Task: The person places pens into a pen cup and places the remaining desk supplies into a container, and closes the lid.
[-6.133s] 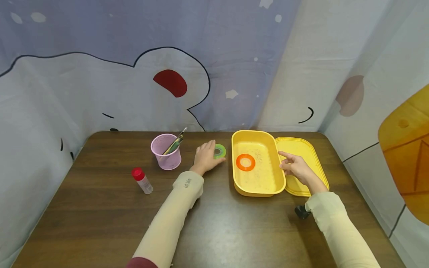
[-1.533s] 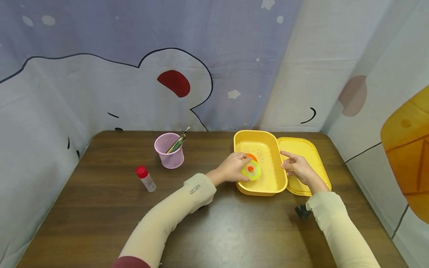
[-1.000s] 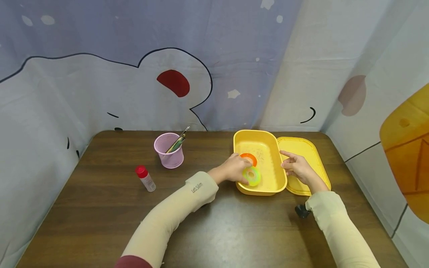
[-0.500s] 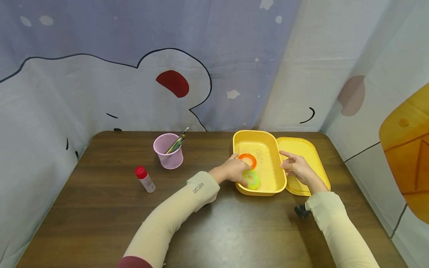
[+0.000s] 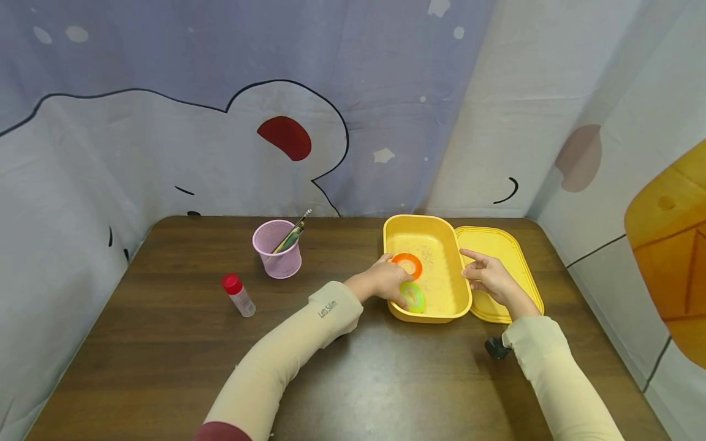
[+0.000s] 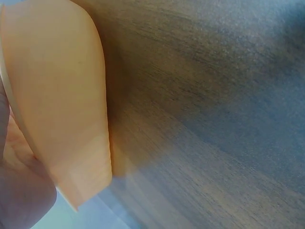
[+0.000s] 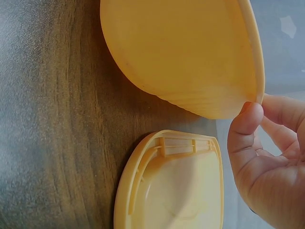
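Note:
In the head view a yellow plastic box stands right of the table's middle. My left hand reaches over its left wall and holds a green tape roll low inside, at the near end, between thumb and fingers. An orange tape roll lies flat just beyond it. The left wrist view shows mostly the box's outer wall, which hides the fingertips. My right hand pinches the right rim; its thumb presses the outside in the right wrist view.
A yellow lid lies flat right of the box, partly under the right hand. Left of the box stand a pink mesh cup with pens and a red-capped bottle. A printed curtain hangs behind the table.
My left hand has carried the green tape roll from the table beside the cup into the box, then lowered it toward the near end. The right hand keeps its hold on the rim.

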A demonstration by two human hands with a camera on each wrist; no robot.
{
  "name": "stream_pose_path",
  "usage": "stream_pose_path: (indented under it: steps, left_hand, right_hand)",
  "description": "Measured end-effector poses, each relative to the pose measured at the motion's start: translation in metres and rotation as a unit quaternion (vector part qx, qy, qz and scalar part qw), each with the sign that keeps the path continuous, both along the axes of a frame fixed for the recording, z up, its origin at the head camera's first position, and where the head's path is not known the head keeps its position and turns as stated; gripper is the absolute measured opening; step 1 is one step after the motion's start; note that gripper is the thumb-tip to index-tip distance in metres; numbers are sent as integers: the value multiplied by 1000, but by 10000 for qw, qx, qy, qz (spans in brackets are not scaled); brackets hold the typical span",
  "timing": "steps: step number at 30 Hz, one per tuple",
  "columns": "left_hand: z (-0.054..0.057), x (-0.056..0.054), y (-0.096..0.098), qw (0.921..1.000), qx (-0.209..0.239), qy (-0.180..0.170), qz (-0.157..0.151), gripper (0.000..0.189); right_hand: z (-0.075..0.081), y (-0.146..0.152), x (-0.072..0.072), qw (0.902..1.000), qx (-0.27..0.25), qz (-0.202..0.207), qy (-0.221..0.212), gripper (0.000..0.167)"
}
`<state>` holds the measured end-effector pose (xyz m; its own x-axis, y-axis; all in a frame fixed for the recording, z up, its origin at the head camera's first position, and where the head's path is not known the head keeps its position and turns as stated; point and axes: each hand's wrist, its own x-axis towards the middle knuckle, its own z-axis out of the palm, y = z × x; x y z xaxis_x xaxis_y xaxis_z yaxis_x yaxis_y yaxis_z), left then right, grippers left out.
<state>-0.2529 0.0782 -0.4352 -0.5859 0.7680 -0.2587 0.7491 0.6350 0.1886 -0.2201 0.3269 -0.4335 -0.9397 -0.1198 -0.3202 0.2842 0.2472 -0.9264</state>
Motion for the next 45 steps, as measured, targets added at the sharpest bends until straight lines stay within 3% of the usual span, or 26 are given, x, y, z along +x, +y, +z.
stream_pose_path:
  steps: [14,21,28,35,45]
  left_hand:
    - [2,0,-3,9995,307,-40,35,61]
    - [11,-2,-11,9956,927,81,-137,59]
    - [27,0,-27,9863,1607,-354,128,57]
    - [43,2,-49,9710,2381,-117,210,50]
    - [62,11,-92,9303,3609,220,625,46]
  right_hand:
    - [0,-1,1,10000,71,-3,-32,62]
    - [-1,-1,1,9999,117,28,-20,61]
    - [0,-1,1,9999,160,52,-26,62]
    - [0,0,1,9997,216,57,-42,62]
    - [0,0,0,9999,125,55,-55,63]
